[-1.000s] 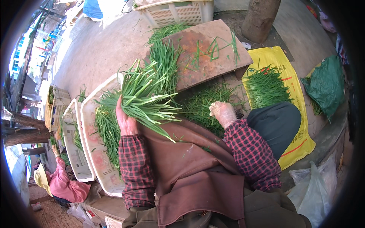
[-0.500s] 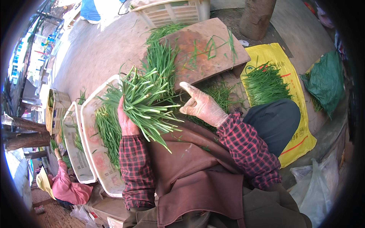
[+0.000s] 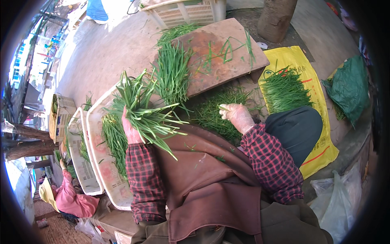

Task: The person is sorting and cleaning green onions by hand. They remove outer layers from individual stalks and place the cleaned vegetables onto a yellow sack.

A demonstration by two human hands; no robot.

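Note:
My left hand point(image 3: 129, 129) is closed around a bunch of garlic chives point(image 3: 140, 107), its pale cut ends fanned out to the right over my brown apron. My gloved right hand point(image 3: 237, 116) is apart from the bunch, fingers pinched together, above loose trimmings point(image 3: 219, 106) on the ground. A small greenish bit shows at its fingertips, too small to name. More chives point(image 3: 172, 73) lie along the left edge of a low wooden board point(image 3: 231, 34), just past my left hand. Beside my left forearm stands a white crate point(image 3: 106, 181) with chives inside.
Right of the board, a pile of chives point(image 3: 286, 92) rests on a yellow sack point(image 3: 325, 152) beside my knee. A green bag point(image 3: 350, 87) lies farther right. A tree trunk point(image 3: 276, 18) and a plastic crate point(image 3: 185, 15) stand beyond the board. At left, a person in pink point(image 3: 75, 198) sits near another crate point(image 3: 87, 177).
My right hand has drawn away to the right from the bunch, and its spread fingers have closed. The left hand and its chives have shifted slightly left.

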